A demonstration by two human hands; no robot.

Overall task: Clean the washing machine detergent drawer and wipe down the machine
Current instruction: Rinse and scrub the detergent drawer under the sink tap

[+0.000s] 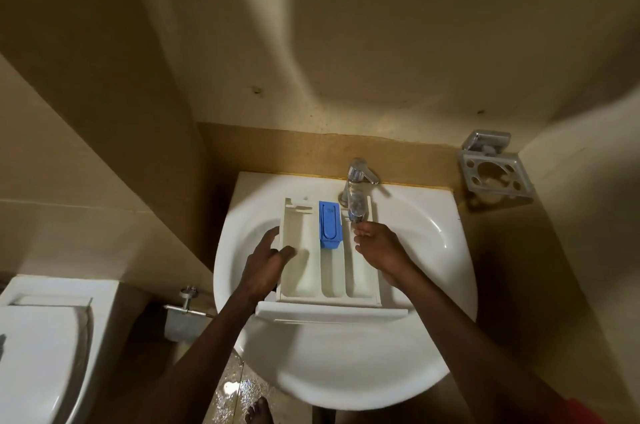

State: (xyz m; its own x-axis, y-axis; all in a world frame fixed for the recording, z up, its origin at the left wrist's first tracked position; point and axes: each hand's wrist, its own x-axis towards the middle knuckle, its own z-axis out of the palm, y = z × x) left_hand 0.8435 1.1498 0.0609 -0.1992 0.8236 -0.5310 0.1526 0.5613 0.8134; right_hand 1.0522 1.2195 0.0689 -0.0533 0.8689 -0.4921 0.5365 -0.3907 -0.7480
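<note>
White sink (pixel 453 288) holding the detergent drawer (pixel 306 276), which lies across the bowl with its front panel toward the person. The drawer is white plastic with three long compartments. The left hand (pixel 265 262) grips its left wall, thumb inside. The right hand (pixel 381 250) lies over the right compartment, fingers loosely bent; its hold cannot be told. A blue insert (pixel 330 224) sits in the middle compartment. The chrome tap (pixel 358 188) overhangs the far right corner.

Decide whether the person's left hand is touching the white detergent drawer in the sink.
Touching. The head view shows the left hand gripping the left wall of the detergent drawer, thumb inside, fingers outside.
</note>
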